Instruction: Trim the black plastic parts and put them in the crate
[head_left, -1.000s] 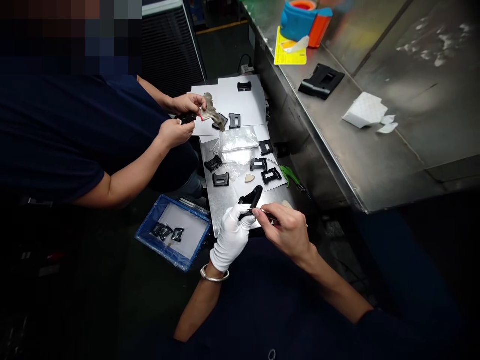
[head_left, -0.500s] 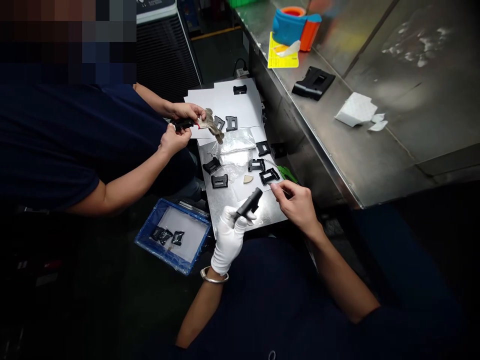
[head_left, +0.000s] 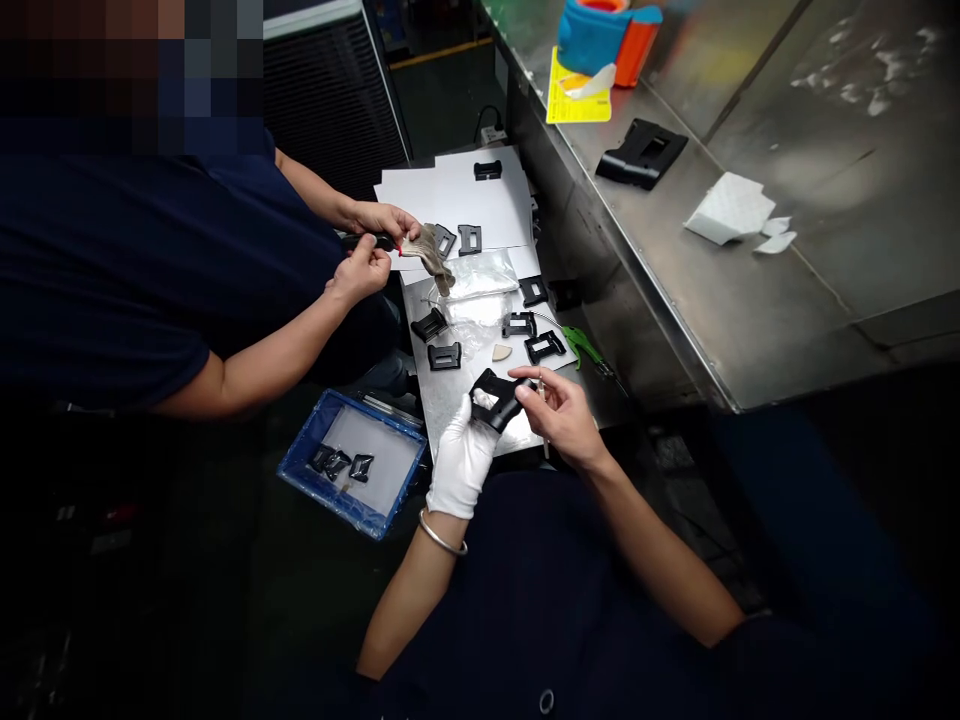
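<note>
My left hand (head_left: 463, 455), in a white glove with a bangle below it, grips a black plastic frame (head_left: 489, 397) with a rectangular opening. Bare, my right hand (head_left: 564, 415) has its thumb and fingers at the frame's right end. A thin pale tool (head_left: 546, 447) juts below its fingers; its exact kind cannot be made out. Just beyond, on the metal table (head_left: 442, 395), more black frames (head_left: 545, 347) lie around a tan wedge-shaped piece (head_left: 502, 352) and clear plastic bags (head_left: 480, 280).
A co-worker's hands (head_left: 364, 268) hold a greyish glove (head_left: 429, 255) at the left. Below is a blue bin (head_left: 300, 455) with several wrapped parts. A green air gun (head_left: 583, 345) lies right. On the steel counter (head_left: 810, 260) sit a tape dispenser (head_left: 592, 40) and a black part (head_left: 643, 153).
My left hand has turned the black frame so its opening faces up. My right hand has come left and now touches the frame's end. The co-worker's nearer hand has shifted slightly.
</note>
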